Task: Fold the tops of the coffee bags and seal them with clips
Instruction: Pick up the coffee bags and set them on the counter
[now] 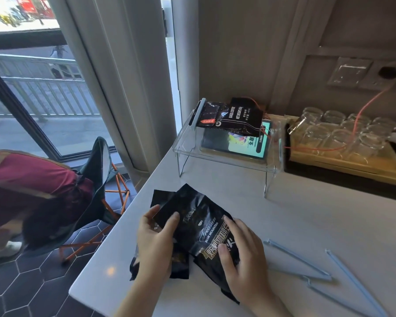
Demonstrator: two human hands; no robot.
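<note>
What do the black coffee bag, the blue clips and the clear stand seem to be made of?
Coffee bag: probably glossy plastic or foil laminate; it creases and reflects light.
Clips: likely matte rigid plastic; thin pale-blue sticks.
Stand: clear acrylic, perhaps glass; see-through with bent edges.

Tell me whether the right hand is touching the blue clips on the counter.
Apart. The head view shows the right hand resting on the coffee bag, with bare white counter between it and the blue clips.
</note>
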